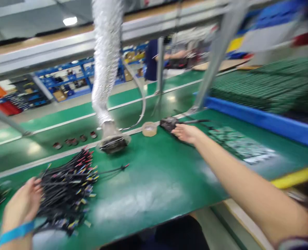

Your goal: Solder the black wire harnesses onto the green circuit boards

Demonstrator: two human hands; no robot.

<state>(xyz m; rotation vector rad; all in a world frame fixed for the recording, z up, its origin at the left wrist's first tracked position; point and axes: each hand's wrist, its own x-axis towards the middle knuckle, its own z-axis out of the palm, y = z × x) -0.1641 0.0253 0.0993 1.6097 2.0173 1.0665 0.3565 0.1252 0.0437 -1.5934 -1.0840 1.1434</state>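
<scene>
At the left, my left hand (26, 198), with a blue band at its wrist, is at the near-left edge of a pile of black cables (62, 191) with coloured wire ends. Its fingers are curled and seem to pinch a black cable (109, 171) that stretches rightward across the pile to a red tip; blur hides the exact grip. My right hand (185, 133) is stretched out over the green mat, its fingers partly extended and apart. Beside its fingertips lies a dark, blurred object (168, 123) with a thin black stick-like part pointing right.
A silver duct (105, 62) hangs down to a hood (114, 143) over the green bench (143, 194). A tape roll (149, 129) and several small dark-red parts (83, 138) sit further back. Circuit boards (247, 144) lie right, beside a blue tray (263, 118). A person (152, 60) stands beyond.
</scene>
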